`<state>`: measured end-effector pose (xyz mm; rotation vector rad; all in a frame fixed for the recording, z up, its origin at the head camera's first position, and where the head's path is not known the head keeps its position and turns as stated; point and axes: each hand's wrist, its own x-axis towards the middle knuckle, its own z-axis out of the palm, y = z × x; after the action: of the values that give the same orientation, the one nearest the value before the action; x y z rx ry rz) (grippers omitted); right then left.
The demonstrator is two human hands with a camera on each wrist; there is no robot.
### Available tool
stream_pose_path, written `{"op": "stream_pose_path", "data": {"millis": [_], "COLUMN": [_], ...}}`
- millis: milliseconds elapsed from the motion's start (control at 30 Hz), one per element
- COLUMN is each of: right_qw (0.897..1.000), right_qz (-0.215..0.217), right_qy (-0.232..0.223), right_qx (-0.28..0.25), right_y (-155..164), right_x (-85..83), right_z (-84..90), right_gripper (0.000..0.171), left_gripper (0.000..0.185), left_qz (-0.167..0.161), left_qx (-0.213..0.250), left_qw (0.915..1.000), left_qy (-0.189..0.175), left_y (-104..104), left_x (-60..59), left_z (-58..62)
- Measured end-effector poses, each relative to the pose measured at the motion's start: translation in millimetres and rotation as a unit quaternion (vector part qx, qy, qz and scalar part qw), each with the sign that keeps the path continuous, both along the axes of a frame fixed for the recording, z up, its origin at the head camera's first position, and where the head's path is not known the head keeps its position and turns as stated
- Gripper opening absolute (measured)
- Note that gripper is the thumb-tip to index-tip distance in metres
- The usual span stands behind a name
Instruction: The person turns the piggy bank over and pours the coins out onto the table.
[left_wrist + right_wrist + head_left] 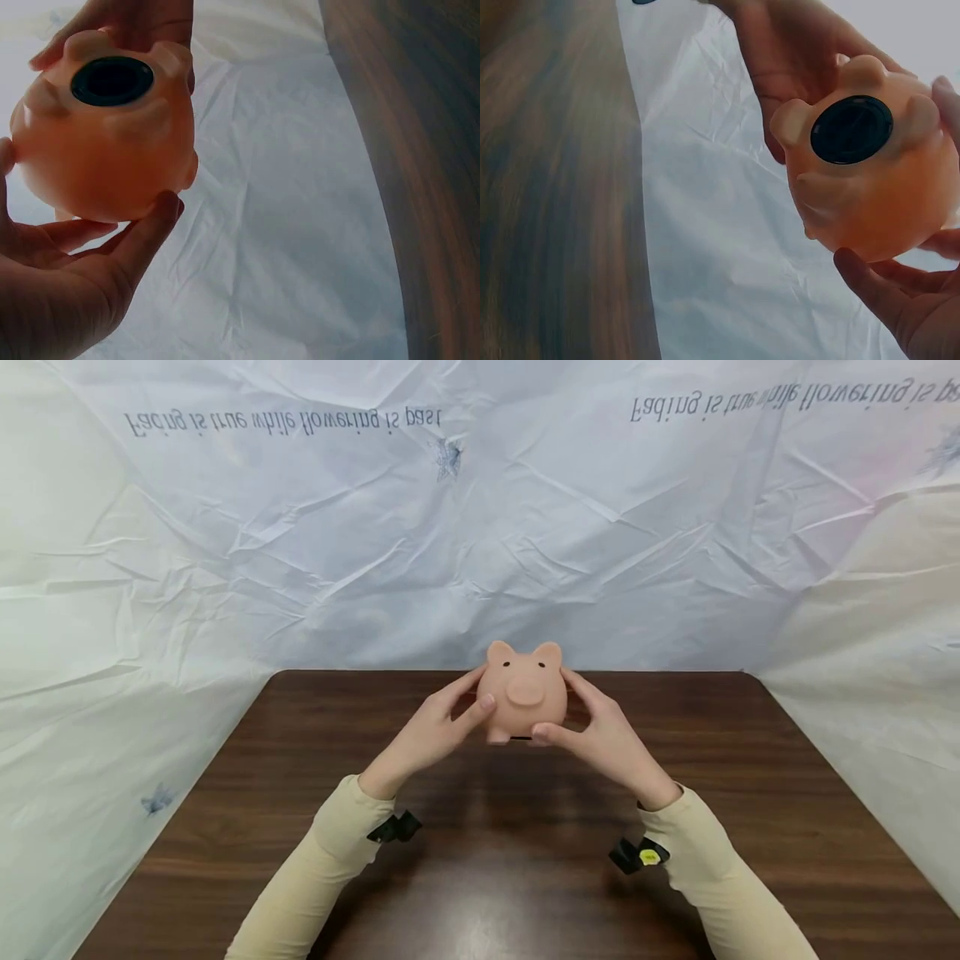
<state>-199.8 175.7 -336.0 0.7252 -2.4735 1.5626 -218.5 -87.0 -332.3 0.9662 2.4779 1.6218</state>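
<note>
Head view showed the piggy bank [522, 693] lifted above the table's [300, 777] far edge, snout toward the person. The left hand [431, 731] and right hand [603, 735] curled around its sides, probably leaving the black plug [112, 80] underneath clear.

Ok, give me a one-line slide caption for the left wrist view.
Underside of a peach rubber piggy bank with its round black plug, held between the left hand and right hand.
</note>
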Motion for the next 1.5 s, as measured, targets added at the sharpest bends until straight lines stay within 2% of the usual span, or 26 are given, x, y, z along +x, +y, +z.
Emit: {"op": "stream_pose_path", "data": {"millis": [233, 400, 500, 633, 867, 1100, 1367, 1500], "right_qw": [0.999, 0.997, 0.996, 0.995, 0.994, 0.993, 0.996, 0.997], "right_qz": [-0.01, -0.026, -0.028, -0.03, -0.027, -0.024, -0.041, -0.065], "right_qy": [-0.035, -0.045, -0.058, -0.079, -0.098, -0.102, -0.072, -0.029], "right_qx": [0.019, 0.051, 0.057, 0.054, 0.048, 0.045, 0.034, 0.012], "right_y": [0, 1, 1, 4, 7, 6, 7, 6], "right_x": [1.8, 2.9, 3.4, 3.2, -1.0, -1.2, 2.7, 5.5], "right_z": [3.5, 4.6, 4.2, 3.4, 1.3, 0.5, 6.8, 12.4], "right_gripper": [0.061, 0.05, 0.047, 0.052, 0.057, 0.059, 0.053, 0.047], "left_gripper": [0.067, 0.066, 0.077, 0.093, 0.089, 0.096, 0.09, 0.094], "left_qz": [-0.038, -0.058, -0.073, -0.071, -0.033, -0.018, -0.011, -0.006], "left_qx": [0.011, 0.036, 0.066, 0.096, 0.096, 0.112, 0.129, 0.142], "left_qw": [0.999, 0.9939, 0.9854, 0.9768, 0.9801, 0.9774, 0.9726, 0.9695], "left_qy": [-0.022, -0.086, -0.139, -0.178, -0.17, -0.178, -0.193, -0.2], "left_y": [-2, 1, 4, 10, 17, 17, 15, 12], "left_x": [-3.0, -3.8, -2.8, -0.8, 3.0, 1.9, 2.6, 1.8], "left_z": [-0.1, -4.0, -8.1, -12.8, -17.3, -19.9, -16.0, -12.8]}}
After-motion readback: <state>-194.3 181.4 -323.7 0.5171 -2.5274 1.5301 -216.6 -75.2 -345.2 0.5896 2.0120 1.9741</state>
